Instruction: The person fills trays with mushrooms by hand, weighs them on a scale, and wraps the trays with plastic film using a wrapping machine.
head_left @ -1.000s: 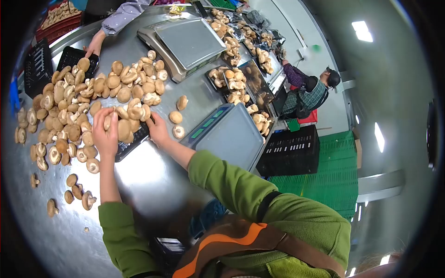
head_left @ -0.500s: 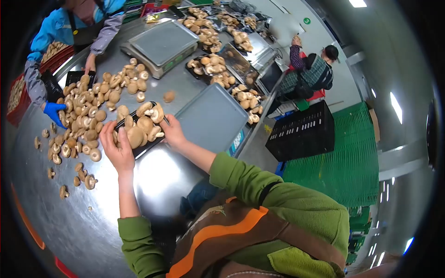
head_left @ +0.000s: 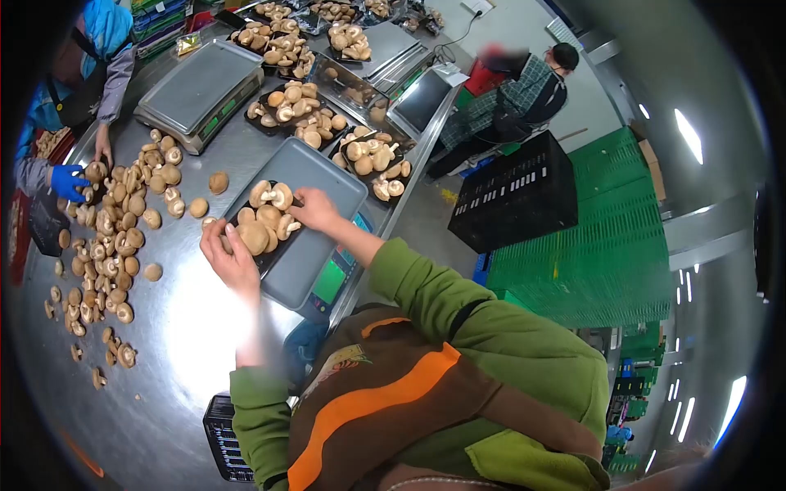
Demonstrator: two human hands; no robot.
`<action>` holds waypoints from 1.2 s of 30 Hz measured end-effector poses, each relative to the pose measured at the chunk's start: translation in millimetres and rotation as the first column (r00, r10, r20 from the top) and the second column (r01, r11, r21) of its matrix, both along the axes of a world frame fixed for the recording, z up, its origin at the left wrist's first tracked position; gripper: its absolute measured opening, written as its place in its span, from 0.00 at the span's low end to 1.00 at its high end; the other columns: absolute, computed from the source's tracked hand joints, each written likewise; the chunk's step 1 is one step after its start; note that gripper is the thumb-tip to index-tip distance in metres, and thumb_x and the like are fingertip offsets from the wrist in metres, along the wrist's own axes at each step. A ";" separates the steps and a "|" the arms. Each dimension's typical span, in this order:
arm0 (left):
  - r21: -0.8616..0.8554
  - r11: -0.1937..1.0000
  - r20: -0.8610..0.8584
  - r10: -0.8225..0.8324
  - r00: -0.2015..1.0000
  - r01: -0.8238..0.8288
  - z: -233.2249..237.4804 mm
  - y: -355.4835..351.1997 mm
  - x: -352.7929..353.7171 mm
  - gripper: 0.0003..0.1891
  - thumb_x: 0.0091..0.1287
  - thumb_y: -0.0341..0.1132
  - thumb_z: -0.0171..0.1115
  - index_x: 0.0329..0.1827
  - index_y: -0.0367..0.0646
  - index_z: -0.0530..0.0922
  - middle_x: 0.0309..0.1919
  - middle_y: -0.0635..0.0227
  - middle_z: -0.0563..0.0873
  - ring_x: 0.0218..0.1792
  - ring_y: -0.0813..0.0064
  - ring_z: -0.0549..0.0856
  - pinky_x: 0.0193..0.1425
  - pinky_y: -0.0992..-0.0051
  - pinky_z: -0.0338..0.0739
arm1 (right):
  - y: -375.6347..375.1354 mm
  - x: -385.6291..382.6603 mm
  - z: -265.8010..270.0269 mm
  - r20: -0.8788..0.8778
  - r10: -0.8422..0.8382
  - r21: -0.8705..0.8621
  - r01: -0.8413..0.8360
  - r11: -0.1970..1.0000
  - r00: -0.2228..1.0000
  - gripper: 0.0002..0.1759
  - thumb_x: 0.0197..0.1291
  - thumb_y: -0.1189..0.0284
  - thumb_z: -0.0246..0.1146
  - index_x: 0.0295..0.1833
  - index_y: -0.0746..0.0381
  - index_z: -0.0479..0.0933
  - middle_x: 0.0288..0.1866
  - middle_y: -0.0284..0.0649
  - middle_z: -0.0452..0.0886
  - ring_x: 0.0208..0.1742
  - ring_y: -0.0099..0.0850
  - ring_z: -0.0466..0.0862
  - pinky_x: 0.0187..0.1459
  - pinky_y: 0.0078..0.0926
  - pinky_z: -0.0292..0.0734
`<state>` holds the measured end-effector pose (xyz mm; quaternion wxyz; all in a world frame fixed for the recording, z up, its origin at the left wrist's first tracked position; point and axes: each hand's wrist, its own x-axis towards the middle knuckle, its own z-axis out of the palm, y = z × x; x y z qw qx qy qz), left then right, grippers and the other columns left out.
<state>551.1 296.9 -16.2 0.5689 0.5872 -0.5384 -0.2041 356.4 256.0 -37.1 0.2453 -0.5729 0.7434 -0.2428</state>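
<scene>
Tray of mushrooms point(head_left: 270, 254) on the scale point(head_left: 327, 176), left hand point(head_left: 232, 260) fingers grasping its seven o'clock end, right hand point(head_left: 315, 211) fingers grasping at three o'clock

In the centre of the frame, the left hand point(head_left: 231, 260) and right hand point(head_left: 316, 210) grip opposite ends of a black tray point(head_left: 277, 250) heaped with brown mushrooms point(head_left: 260, 219), over the flat grey scale point(head_left: 323, 176). Loose mushrooms point(head_left: 115, 237) are spread across the steel table point(head_left: 180, 327) at the left. At the upper left, a co-worker's blue glove point(head_left: 65, 180) touches that heap, near a second scale point(head_left: 201, 86). Right of the table stands a black crate point(head_left: 516, 192).
</scene>
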 end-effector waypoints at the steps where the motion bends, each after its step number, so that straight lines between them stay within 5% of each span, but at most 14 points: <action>1: 0.016 1.000 -0.019 -0.001 1.000 0.001 -1.0 0.8 -3.0 0.15 0.73 0.36 0.49 0.53 0.35 0.75 0.53 0.54 0.74 0.58 0.60 0.73 0.62 0.66 0.66 | -9.4 -8.7 8.4 -0.019 0.072 0.135 -0.069 0.988 0.997 0.14 0.47 0.63 0.68 0.32 0.63 0.78 0.26 0.46 0.80 0.29 0.38 0.80 0.36 0.36 0.75; 2: 0.037 0.999 -0.036 -0.005 0.999 0.007 -1.6 2.6 -4.6 0.15 0.73 0.35 0.49 0.54 0.34 0.73 0.53 0.53 0.73 0.58 0.59 0.73 0.64 0.65 0.65 | -17.6 -14.1 12.0 -0.026 0.145 0.270 -0.133 0.954 0.989 0.13 0.44 0.65 0.70 0.28 0.63 0.78 0.24 0.44 0.80 0.26 0.34 0.80 0.33 0.31 0.75; 6: 0.223 0.973 -0.240 0.113 0.964 -0.059 -2.7 11.1 -4.2 0.16 0.74 0.37 0.48 0.54 0.34 0.73 0.54 0.56 0.74 0.55 0.65 0.75 0.61 0.70 0.68 | -34.6 -29.6 0.6 0.161 0.183 0.235 -0.218 0.947 0.970 0.12 0.41 0.66 0.72 0.28 0.63 0.80 0.23 0.41 0.80 0.26 0.31 0.79 0.32 0.29 0.75; 11: 0.117 0.985 -0.445 0.169 0.880 -0.129 -18.4 11.6 4.3 0.19 0.76 0.40 0.42 0.54 0.32 0.72 0.49 0.55 0.79 0.53 0.67 0.78 0.62 0.68 0.72 | -32.5 -33.7 -4.0 0.211 0.155 0.146 -0.188 0.971 0.965 0.12 0.42 0.66 0.71 0.29 0.63 0.80 0.24 0.40 0.81 0.27 0.29 0.79 0.32 0.29 0.74; 14: 0.128 0.982 -0.483 0.184 0.856 -0.139 -20.8 15.7 8.6 0.20 0.77 0.41 0.41 0.53 0.31 0.72 0.50 0.54 0.78 0.54 0.67 0.78 0.63 0.67 0.72 | -31.8 -35.5 0.1 0.213 0.154 0.126 -0.184 0.975 0.965 0.13 0.42 0.63 0.70 0.29 0.61 0.81 0.27 0.46 0.82 0.30 0.40 0.82 0.34 0.35 0.76; 19: 0.135 0.979 -0.472 0.197 0.859 -0.151 -26.6 23.6 10.7 0.20 0.77 0.42 0.41 0.53 0.31 0.72 0.49 0.55 0.78 0.53 0.68 0.78 0.63 0.67 0.73 | -41.3 -38.8 -1.1 -0.079 0.359 0.124 -0.348 0.929 0.930 0.15 0.54 0.60 0.63 0.38 0.61 0.81 0.33 0.49 0.82 0.35 0.48 0.81 0.39 0.40 0.76; 23: 0.131 0.980 -0.485 0.197 0.852 -0.152 -26.4 32.4 6.5 0.19 0.76 0.41 0.45 0.52 0.31 0.73 0.48 0.58 0.78 0.50 0.70 0.78 0.59 0.69 0.74 | -32.4 -39.6 20.7 -0.086 0.327 0.088 -0.320 0.943 0.941 0.17 0.55 0.59 0.61 0.42 0.59 0.81 0.39 0.51 0.82 0.41 0.49 0.81 0.43 0.43 0.76; 25: 0.226 0.957 -0.309 0.247 0.918 -0.182 -27.4 36.8 7.0 0.16 0.73 0.40 0.52 0.51 0.34 0.75 0.46 0.61 0.79 0.47 0.74 0.79 0.52 0.72 0.76 | -38.7 -46.6 13.7 -0.078 0.302 -0.084 -0.308 0.948 0.950 0.16 0.55 0.59 0.62 0.44 0.58 0.81 0.41 0.50 0.82 0.44 0.49 0.80 0.44 0.43 0.75; 27: 0.300 0.933 -0.133 0.248 0.960 -0.199 -7.0 41.6 1.0 0.15 0.70 0.38 0.56 0.50 0.35 0.76 0.45 0.61 0.79 0.46 0.72 0.79 0.50 0.71 0.75 | -50.0 -59.4 -1.2 -0.137 0.341 -0.127 -0.358 0.925 0.930 0.15 0.56 0.62 0.63 0.44 0.60 0.81 0.36 0.47 0.83 0.37 0.43 0.83 0.38 0.39 0.77; 28: 0.370 0.903 0.044 0.217 0.975 -0.218 0.0 43.0 -2.1 0.14 0.67 0.37 0.60 0.49 0.36 0.77 0.44 0.62 0.79 0.45 0.70 0.79 0.48 0.70 0.75 | -52.8 -66.7 -3.3 0.074 0.312 -0.014 -0.311 0.950 0.947 0.15 0.55 0.63 0.62 0.42 0.62 0.80 0.35 0.48 0.82 0.35 0.43 0.82 0.38 0.39 0.78; 29: 0.368 0.901 0.043 0.229 0.973 -0.228 -0.8 44.0 -3.9 0.14 0.67 0.37 0.60 0.49 0.36 0.77 0.44 0.62 0.79 0.45 0.70 0.79 0.48 0.70 0.75 | -53.6 -72.7 0.0 0.276 0.245 0.109 -0.284 0.953 0.929 0.15 0.54 0.65 0.61 0.40 0.65 0.79 0.35 0.50 0.81 0.33 0.44 0.81 0.37 0.38 0.79; 30: 0.302 0.915 0.300 0.176 0.938 -0.268 -2.5 45.3 -5.5 0.15 0.64 0.37 0.62 0.49 0.37 0.77 0.43 0.60 0.79 0.45 0.66 0.78 0.49 0.68 0.74 | -51.3 -77.9 5.2 0.365 0.189 0.143 -0.256 0.956 0.911 0.14 0.54 0.67 0.61 0.39 0.68 0.78 0.30 0.46 0.80 0.25 0.35 0.80 0.26 0.31 0.79; 31: 0.230 0.929 0.540 0.126 0.832 -0.290 -3.0 46.0 -7.7 0.16 0.62 0.37 0.64 0.49 0.37 0.78 0.43 0.59 0.78 0.46 0.62 0.78 0.49 0.66 0.73 | -52.0 -81.4 4.6 0.366 0.201 0.141 -0.268 0.953 0.909 0.14 0.54 0.67 0.61 0.39 0.68 0.78 0.30 0.46 0.80 0.25 0.35 0.80 0.26 0.31 0.79; 36: 0.327 0.814 0.678 0.152 0.719 -0.480 12.0 38.9 -26.0 0.18 0.55 0.41 0.68 0.44 0.37 0.79 0.40 0.54 0.77 0.46 0.54 0.77 0.50 0.61 0.72 | -55.8 -107.8 -10.5 0.517 0.169 0.165 -0.292 0.942 0.839 0.14 0.57 0.69 0.62 0.43 0.70 0.78 0.30 0.41 0.81 0.25 0.27 0.80 0.22 0.25 0.78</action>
